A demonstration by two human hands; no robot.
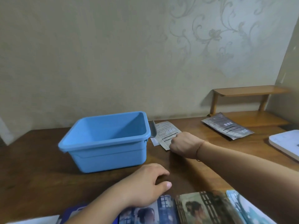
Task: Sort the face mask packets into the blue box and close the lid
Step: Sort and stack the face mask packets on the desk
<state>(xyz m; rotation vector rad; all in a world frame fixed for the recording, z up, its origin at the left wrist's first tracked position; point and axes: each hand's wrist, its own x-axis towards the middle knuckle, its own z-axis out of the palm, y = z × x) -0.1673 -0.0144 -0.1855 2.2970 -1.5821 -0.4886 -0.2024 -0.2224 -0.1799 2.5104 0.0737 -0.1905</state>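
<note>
A dark wooden table (40, 159) meets a beige floral-patterned wall (113, 54), with a small wooden shelf (249, 90) at right.

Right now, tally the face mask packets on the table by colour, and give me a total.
Pale packets: 1, beside the blue box, gripped by the right hand.
Dark grey packets: 1, far right by the wooden shelf.
Picture-printed packets at the near edge: at least 3, partly cut off and overlapping, near the left hand.
Total: at least 5.
</note>
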